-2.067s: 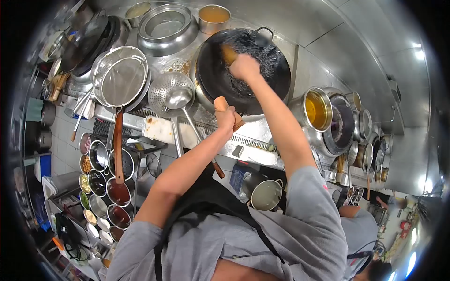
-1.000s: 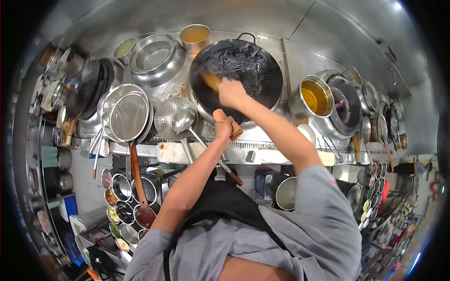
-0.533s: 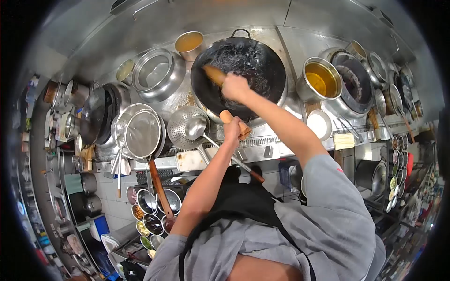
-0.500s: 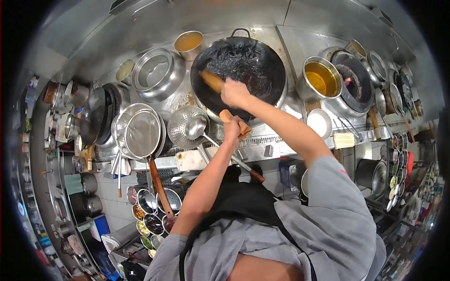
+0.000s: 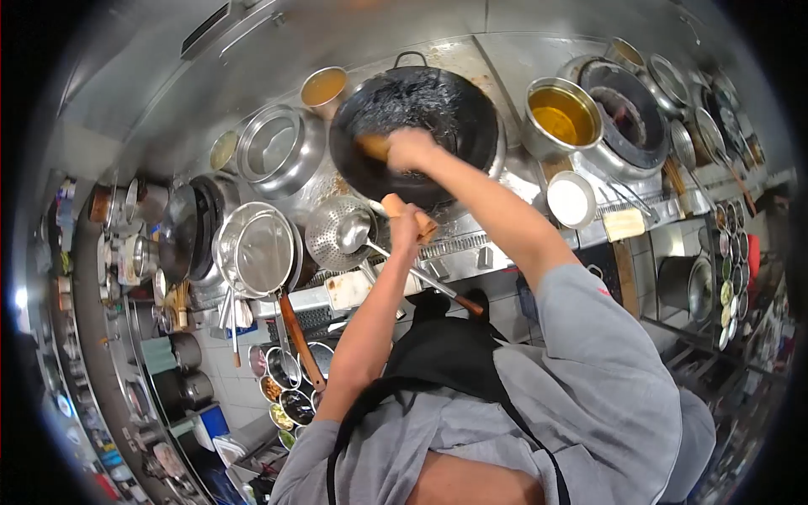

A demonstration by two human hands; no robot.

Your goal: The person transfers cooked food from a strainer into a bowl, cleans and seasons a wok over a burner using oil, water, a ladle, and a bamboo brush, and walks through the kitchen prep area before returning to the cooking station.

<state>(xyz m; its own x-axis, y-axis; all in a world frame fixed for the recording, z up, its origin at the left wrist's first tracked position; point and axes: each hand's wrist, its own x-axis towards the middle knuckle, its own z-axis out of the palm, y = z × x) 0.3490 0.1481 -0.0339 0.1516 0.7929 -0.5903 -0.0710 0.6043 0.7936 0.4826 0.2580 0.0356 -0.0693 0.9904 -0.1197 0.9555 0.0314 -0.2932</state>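
A large black wok (image 5: 463, 126) with dark, wet-looking contents sits on the stove. Over its inside, my right hand (image 5: 411, 151) is closed round a brownish-yellow brush or scrubber (image 5: 373, 146), which is blurred by motion. My left hand (image 5: 405, 225) grips an orange-brown cloth (image 5: 425, 227) at the wok's near edge; the wok's near handle is hidden, so I cannot tell whether the cloth wraps it. Just left of that hand lie a perforated skimmer (image 5: 326, 236) and a ladle (image 5: 353, 229), their handles pointing toward me.
A steel pot of yellow oil (image 5: 562, 116) and a white bowl (image 5: 571, 200) stand right of the wok. Mesh strainers (image 5: 263, 257), a wide steel pot (image 5: 273, 151) and a pot of orange liquid (image 5: 325, 87) are on the left. Ingredient bowls (image 5: 296, 406) stand below.
The camera view has turned and shifted. My right hand has moved about inside the wok with the brush, while my left hand has kept its hold on the cloth at the edge.
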